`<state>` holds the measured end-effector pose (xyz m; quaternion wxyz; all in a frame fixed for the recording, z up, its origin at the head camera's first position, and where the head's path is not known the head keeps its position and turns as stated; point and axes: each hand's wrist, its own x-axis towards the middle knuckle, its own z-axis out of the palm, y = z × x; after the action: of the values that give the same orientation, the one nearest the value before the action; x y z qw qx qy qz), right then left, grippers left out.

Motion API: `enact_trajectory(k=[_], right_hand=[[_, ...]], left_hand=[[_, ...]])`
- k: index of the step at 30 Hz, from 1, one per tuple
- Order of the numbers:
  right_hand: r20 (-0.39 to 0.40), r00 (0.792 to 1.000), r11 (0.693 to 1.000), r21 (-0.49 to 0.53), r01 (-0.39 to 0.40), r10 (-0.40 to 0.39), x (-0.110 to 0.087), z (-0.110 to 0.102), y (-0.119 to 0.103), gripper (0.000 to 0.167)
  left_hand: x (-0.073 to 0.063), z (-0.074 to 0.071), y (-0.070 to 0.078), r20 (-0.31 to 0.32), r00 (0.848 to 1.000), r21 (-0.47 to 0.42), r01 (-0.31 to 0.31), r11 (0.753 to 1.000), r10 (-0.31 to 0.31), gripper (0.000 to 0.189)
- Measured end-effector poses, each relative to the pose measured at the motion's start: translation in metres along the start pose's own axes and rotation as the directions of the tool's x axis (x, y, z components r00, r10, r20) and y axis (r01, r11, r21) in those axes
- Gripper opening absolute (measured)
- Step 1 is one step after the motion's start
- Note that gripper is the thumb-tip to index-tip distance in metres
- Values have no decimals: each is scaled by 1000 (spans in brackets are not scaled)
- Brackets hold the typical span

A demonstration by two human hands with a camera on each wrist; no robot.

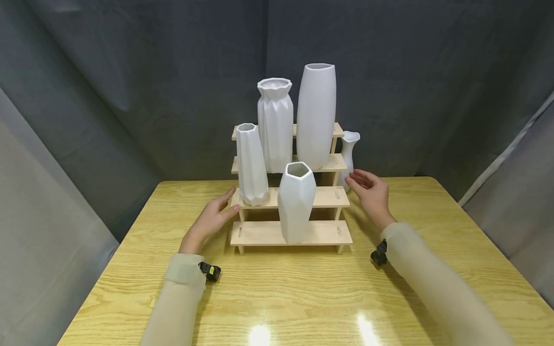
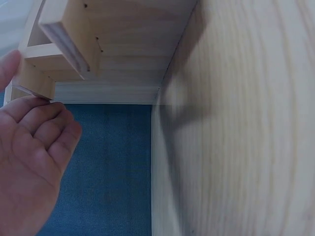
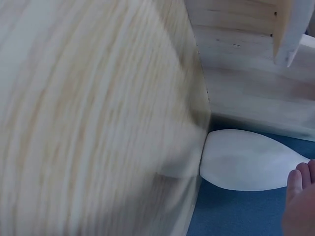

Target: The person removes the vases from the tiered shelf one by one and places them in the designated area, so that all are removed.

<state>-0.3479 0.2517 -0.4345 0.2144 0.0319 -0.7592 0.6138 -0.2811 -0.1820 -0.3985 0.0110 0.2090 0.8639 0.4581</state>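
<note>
A tiered light-wood stand carries several white ceramic vases. My left hand grips its left side at the second step from the front, thumb at the front edge and curled fingers toward the back. In the left wrist view, the board end lies between my thumb and fingers. My right hand is at the stand's right, thumb and fingers loosely bent. Its fingertips overlap a small white vase with a flared mouth, which stands upright on the table behind them. Only its lower body shows in the right wrist view.
A faceted vase stands on the front step, a slim ribbed vase on the second. Higher up stand a pleated vase and a tall smooth vase. A dark curtain hangs behind the wooden table.
</note>
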Motion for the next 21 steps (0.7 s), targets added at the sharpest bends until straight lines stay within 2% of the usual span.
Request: enact_trajectory(k=[9,14,21], right_hand=[[22,999,999,13,-32,32,-5,-4,-2,54],[31,999,1000,2,-30,29,-11,-7,-7,53],[44,999,998,53,-26,24,-17,-11,-11,49]], left_hand=[[0,1,0,-3,1000,1,-4,1000,4,62],[0,1,1,4,1000,0,-3,1000,3,62],[0,1,1,-3,1000,-2,3,1000,-3,62]])
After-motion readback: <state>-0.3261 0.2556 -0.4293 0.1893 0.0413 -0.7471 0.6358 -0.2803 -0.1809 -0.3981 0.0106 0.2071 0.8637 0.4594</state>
